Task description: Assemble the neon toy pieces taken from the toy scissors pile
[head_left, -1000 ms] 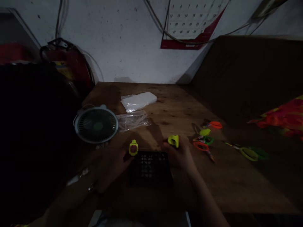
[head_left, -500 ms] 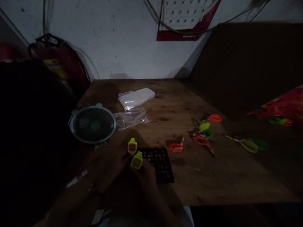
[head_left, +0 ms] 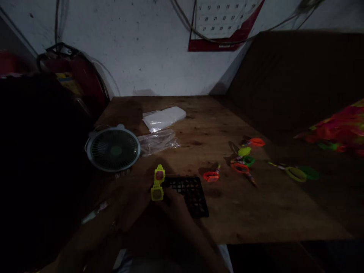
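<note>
Two yellow toy-like pieces with square faces are held close together over the left edge of a black grid tray. The upper yellow piece has a reddish face and is at my left hand, which is dark and closed around it. My right hand pinches the lower yellow piece, whose face looks dull. Right of the tray lies an orange piece. Farther right are another orange piece, a green one and a yellow one. Shadow hides most of my fingers.
A round fan stands left on the wooden table. Behind it lie a white packet and a clear plastic bag. A colourful heap sits far right, beside a dark box-like panel.
The lower yellow piece has moved left with my right hand and turned more upright, now directly under the upper piece. The view has shifted slightly.
</note>
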Demonstrator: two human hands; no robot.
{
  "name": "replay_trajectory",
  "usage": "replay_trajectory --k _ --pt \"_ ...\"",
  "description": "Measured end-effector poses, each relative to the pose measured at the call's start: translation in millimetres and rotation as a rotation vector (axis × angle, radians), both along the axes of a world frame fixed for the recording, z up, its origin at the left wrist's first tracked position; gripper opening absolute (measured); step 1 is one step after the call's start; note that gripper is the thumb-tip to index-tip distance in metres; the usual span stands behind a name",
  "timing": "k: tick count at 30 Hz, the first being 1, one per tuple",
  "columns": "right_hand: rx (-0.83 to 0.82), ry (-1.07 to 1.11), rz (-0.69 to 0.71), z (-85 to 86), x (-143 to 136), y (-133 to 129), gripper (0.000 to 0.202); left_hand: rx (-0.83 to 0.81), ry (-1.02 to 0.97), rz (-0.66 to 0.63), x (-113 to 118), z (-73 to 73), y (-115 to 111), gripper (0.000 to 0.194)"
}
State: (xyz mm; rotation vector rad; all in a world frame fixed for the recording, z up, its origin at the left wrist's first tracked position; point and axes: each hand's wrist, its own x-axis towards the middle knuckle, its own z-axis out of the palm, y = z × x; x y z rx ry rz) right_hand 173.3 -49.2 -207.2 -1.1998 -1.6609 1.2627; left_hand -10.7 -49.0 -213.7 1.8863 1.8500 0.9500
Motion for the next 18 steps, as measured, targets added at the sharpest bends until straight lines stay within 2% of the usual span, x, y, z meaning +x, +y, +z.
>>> replay_trajectory --k 1,3,5,6,8,9,11,14,16,18 --pt "0.015 0.012 0.009 4.8 13.3 3.0 0.028 0.023 0.001 -0.009 -0.2 1.6 0.6 0.030" --pt "0.112 -0.046 -0.095 14.4 51.6 14.8 0.034 0.056 0.004 -0.034 -0.2 3.6 -0.2 0.031" --pt "0.273 -0.283 -0.315 20.4 97.9 32.3 0.039 0.084 0.008 -0.057 1.3 2.0 -4.6 0.031" --pt "0.329 -0.473 -0.360 21.2 120.0 41.9 0.045 0.094 0.010 -0.069 2.9 -0.6 -7.9 0.030" --pt "0.368 -0.833 -0.338 19.4 155.4 59.2 0.049 0.117 0.019 -0.090 7.7 -9.5 -15.2 0.027" --pt "0.376 -0.961 -0.275 17.9 167.1 66.0 0.046 0.134 0.029 -0.095 10.8 -15.2 -18.4 0.027" --pt "0.409 -1.078 -0.176 17.2 178.3 74.1 0.037 0.185 0.061 -0.089 17.2 -26.9 -22.1 0.027" --pt "0.445 -0.966 -0.169 24.1 170.8 69.9 0.027 0.262 0.125 -0.069 23.7 -37.6 -21.3 0.029" --pt "0.362 -0.697 -0.249 29.1 153.0 56.5 0.022 0.293 0.169 -0.081 25.1 -37.5 -18.7 0.028" --pt "0.168 -0.299 -0.329 27.7 127.0 37.4 0.024 0.314 0.209 -0.107 25.1 -33.3 -16.3 0.027"
